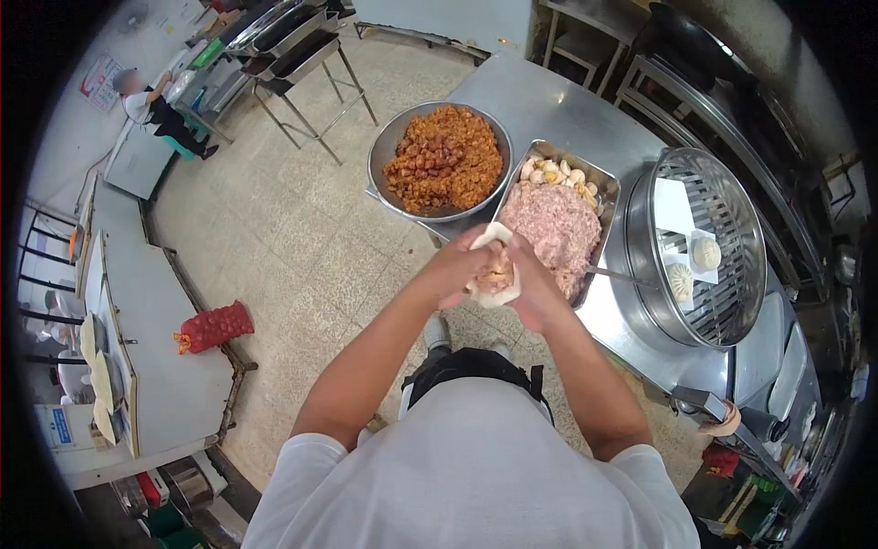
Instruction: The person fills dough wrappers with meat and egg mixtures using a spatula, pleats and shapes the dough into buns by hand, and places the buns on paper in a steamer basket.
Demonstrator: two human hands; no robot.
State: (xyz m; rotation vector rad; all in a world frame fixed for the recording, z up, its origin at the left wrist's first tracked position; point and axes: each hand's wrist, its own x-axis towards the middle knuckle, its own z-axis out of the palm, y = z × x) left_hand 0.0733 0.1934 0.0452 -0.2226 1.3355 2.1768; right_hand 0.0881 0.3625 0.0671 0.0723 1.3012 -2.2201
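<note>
Between my two hands is a round dough wrapper [494, 235] with meat filling [495, 273] in its middle. My left hand [462, 267] grips it from the left side, and my right hand [540, 285] cups its right edge. Just beyond them stands a metal tray with pink minced meat [551, 224] and pale, egg-like pieces [560, 174] at its far end. A spatula or spoon handle [622, 274] sticks out of the meat to the right. To the right, a round steamer [672, 316] holds two pleated buns [680, 282] on paper squares.
A large metal bowl [373, 165] of reddish-brown filling stands at the table's left corner. The steel table [521, 87] runs along the right. A red net sack [215, 327] lies on the left. A person [151, 105] sits at the far left, near a metal stand [302, 69].
</note>
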